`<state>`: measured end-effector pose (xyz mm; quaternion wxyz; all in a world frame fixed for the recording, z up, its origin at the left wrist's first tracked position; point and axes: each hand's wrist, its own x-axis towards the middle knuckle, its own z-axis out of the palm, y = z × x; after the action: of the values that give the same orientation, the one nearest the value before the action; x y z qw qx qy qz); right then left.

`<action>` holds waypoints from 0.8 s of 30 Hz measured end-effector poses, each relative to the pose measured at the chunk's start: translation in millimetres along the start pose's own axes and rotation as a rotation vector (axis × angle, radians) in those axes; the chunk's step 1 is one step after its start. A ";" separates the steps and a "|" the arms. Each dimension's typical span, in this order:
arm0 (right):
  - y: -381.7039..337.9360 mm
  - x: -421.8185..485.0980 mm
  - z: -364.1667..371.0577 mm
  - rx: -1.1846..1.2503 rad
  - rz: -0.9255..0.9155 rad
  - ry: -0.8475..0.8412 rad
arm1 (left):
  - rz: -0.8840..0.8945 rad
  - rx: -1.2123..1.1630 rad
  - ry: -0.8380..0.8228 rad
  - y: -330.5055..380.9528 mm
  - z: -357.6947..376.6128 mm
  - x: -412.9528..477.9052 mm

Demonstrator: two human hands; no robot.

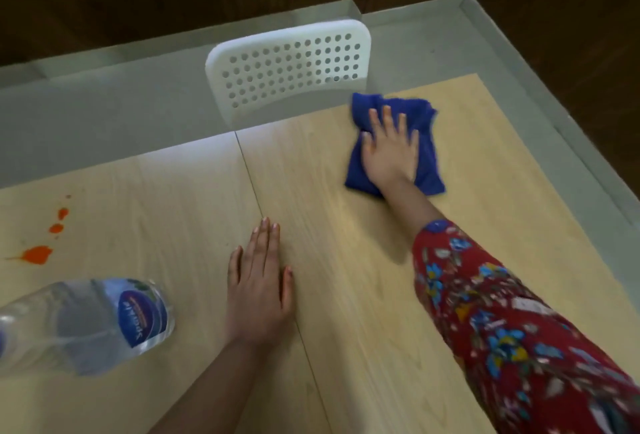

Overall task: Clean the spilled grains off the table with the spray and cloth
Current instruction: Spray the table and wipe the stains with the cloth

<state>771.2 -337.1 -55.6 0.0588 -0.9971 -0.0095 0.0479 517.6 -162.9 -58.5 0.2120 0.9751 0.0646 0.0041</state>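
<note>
Pressing down flat-fingered with right hand (389, 153) on blue cloth (429, 163), lengthwise near-to-far; resting left hand (259, 291) flat on table (329, 191), gripping nothing.

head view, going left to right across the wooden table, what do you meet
clear plastic bottle with a blue label → left hand lying flat on the table → crumpled blue cloth under the right hand

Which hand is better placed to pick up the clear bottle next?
Probably the left hand: it rests flat and free beside the bottle, while the right hand presses the blue cloth farther away.
</note>
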 end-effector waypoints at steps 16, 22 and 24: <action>84.8 -102.2 -1.0 -0.062 0.079 -0.083 | -0.194 -0.008 0.060 -0.2 0.3 3.1; -23.9 -121.2 18.4 0.018 -0.185 -0.008 | -0.196 -0.043 0.029 1.1 -2.7 2.9; -39.3 -189.0 24.8 0.055 -0.384 -0.015 | -0.198 -0.114 0.082 3.5 -6.2 1.2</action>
<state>580.2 -299.8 -57.7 0.0939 -0.9746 -0.1988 0.0436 519.1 -163.3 -51.4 0.2635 0.9494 0.1690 0.0267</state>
